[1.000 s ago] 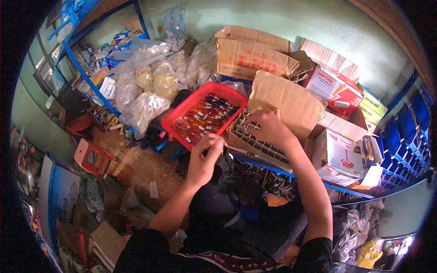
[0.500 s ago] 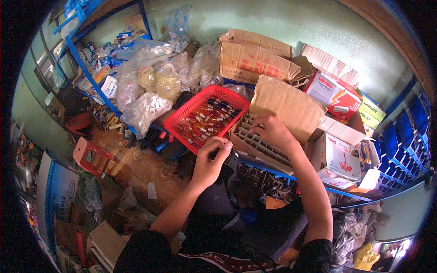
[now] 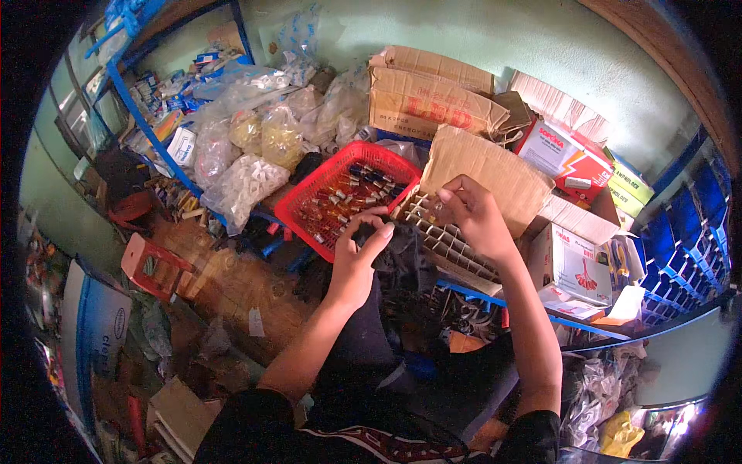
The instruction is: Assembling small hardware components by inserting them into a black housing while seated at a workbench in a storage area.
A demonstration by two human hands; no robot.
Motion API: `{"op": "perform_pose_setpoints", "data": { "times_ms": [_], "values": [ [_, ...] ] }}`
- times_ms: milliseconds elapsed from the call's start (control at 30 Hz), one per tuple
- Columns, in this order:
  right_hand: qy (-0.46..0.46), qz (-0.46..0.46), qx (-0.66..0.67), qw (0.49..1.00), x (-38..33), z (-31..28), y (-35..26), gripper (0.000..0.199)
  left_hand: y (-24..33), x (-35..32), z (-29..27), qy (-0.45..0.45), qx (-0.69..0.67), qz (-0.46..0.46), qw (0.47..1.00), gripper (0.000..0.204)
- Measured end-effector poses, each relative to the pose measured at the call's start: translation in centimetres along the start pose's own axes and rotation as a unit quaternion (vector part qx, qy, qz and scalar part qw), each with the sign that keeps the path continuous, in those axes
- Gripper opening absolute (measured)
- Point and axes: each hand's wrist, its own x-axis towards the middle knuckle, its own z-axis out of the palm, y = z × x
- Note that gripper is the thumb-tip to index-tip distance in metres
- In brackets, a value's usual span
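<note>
A red plastic basket (image 3: 287, 207) holds many small bulbs (image 3: 352, 193) with amber glass and silver metal caps. To its right is an open cardboard box (image 3: 462, 272) with a grid of cardboard dividers (image 3: 448, 241), its flap standing up behind. Over the dividers, my right hand (image 3: 475, 220) is closed, thumb and fingertips pinching what looks like a small clear glass bulb (image 3: 439, 211). My left hand (image 3: 358, 259) hovers at the basket's near right corner. Its fingers are curled, with thumb and index tips apart and nothing visible between them.
Behind the basket lie clear plastic bags (image 3: 247, 185) of small parts. Cardboard cartons (image 3: 433, 100) stand against the wall. A red and white box (image 3: 560, 158) and a white box (image 3: 576, 263) are on the right, near a blue plastic crate (image 3: 680, 232). A blue shelf post (image 3: 151, 124) rises at left.
My right hand has lifted slightly from the dividers, and a small glass bulb now shows at its fingertips. My left hand has risen a little, its thumb and index tips parting.
</note>
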Motion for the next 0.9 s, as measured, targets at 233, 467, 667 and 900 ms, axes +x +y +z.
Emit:
{"op": "perform_pose_setpoints", "data": {
  "times_ms": [233,467,667,900],
  "values": [
    [0.031,-0.126,-0.185,0.974,-4.3,3.8,-1.7,0.017,-0.7,0.2,1.0,-0.058,-0.224,-0.043,0.972,0.051],
    [0.097,0.023,-0.021,0.995,-4.3,3.2,0.2,0.027,-1.3,0.1,1.3,-0.113,-0.046,0.022,0.992,0.078],
    [0.039,-0.077,-0.059,0.995,-5.4,3.5,0.0,0.028,-0.8,0.0,1.4,-0.119,0.013,0.039,0.992,0.073],
    [0.012,-0.026,-0.008,1.0,-6.2,3.3,0.6,0.034,-1.3,0.2,1.2,-0.1,-0.115,0.004,0.988,0.072]
  ]
}}
